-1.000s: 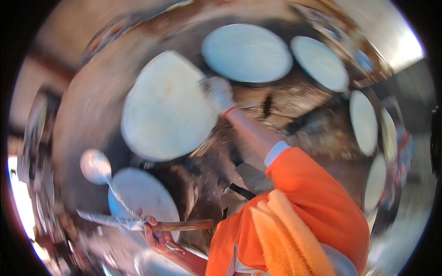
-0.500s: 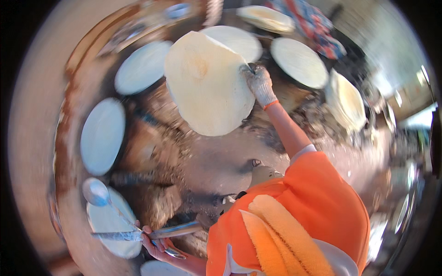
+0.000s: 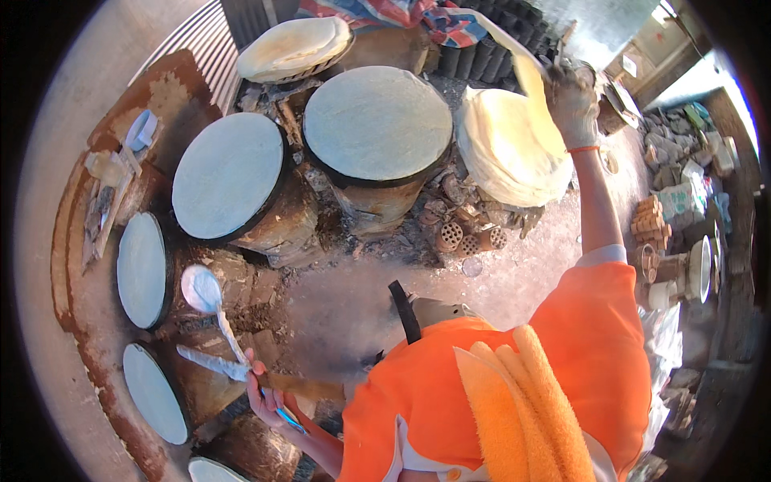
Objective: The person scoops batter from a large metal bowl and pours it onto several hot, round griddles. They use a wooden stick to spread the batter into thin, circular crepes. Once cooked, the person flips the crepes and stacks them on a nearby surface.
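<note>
My right hand [image 3: 574, 104], in a soiled white knit glove, grips the edge of a large thin pancake [image 3: 532, 88] at the upper right. The pancake hangs on edge over a stack of similar round pancakes [image 3: 506, 149]; whether it touches the stack is hard to tell. At the lower left, my bare left hand [image 3: 263, 398] is closed around a ladle [image 3: 202, 289] with a white-coated bowl and a batter-coated spreader [image 3: 210, 360] with a wooden handle. A shiny metal end also pokes out below its fingers. Pale batter covers the nearby round griddle [image 3: 154, 394].
More batter-covered griddles [image 3: 377, 122] stand in an arc on drum-like stoves. Another pancake stack [image 3: 293, 48] rests on a rack at the far side. Black coal briquettes [image 3: 482, 58] stand behind, and spent honeycomb briquettes [image 3: 467, 241] lie below the right stack. Assorted clutter lines the right.
My right hand has carried the pancake rightward from over the griddles to the right stack. My view has turned right too. The left hand keeps its tools.
</note>
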A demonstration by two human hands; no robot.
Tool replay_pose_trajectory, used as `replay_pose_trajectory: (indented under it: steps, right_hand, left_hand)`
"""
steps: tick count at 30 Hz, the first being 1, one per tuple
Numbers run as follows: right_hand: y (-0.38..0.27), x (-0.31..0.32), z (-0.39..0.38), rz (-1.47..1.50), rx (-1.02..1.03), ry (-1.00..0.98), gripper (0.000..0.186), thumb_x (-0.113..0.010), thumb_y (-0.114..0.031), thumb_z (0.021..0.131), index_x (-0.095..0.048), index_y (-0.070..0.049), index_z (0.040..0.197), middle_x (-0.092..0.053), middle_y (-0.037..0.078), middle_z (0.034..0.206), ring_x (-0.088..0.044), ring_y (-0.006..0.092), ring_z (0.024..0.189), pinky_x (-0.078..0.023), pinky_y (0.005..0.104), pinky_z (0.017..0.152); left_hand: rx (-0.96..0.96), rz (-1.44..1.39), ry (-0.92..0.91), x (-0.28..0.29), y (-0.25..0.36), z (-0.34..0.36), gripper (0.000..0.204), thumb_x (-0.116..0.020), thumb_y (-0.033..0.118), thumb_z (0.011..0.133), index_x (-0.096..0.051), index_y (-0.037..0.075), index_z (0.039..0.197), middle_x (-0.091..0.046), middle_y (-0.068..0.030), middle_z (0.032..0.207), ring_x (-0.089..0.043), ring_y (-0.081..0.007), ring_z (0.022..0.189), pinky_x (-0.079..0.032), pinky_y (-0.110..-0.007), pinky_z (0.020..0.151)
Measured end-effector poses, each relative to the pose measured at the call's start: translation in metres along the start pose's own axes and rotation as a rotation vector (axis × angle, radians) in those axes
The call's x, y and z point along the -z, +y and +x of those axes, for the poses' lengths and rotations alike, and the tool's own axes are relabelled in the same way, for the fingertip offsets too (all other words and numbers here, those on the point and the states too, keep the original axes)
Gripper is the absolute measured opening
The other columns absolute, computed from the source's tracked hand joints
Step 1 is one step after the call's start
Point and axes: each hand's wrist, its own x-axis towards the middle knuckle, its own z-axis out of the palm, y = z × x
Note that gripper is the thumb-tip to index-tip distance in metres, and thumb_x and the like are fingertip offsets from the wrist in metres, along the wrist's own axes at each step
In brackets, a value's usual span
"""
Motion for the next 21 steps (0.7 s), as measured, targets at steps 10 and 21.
replay_pose_trajectory:
  steps: [10,21]
  right_hand:
    - [-0.084,-0.253,-0.095,0.065,0.154,-0.422,0.041,-0.057,-0.032,0.076,-0.057,-0.008,0.109,-0.061,0.014,0.096,-0.062,0.0294,0.087,-0.052,0.0435,0.066]
    - [-0.405,-0.109,-0.217,0.715,1.451,0.263,0.029,-0.057,-0.021,0.078,-0.062,-0.004,0.101,-0.061,0.010,0.097,-0.056,0.0196,0.094,-0.044,0.0338,0.084]
  left_hand:
    - [-0.071,0.251,0.383,-0.022,-0.009,-0.030,0.031,-0.049,0.008,0.086,-0.040,0.006,0.115,-0.061,-0.0117,0.085,-0.034,-0.0056,0.035,-0.030,-0.020,0.034]
    - [-0.440,0.156,0.837,0.062,0.058,-0.185,0.030,-0.050,0.006,0.084,-0.040,0.005,0.113,-0.060,-0.0123,0.083,-0.048,-0.0084,0.047,-0.035,-0.020,0.036]
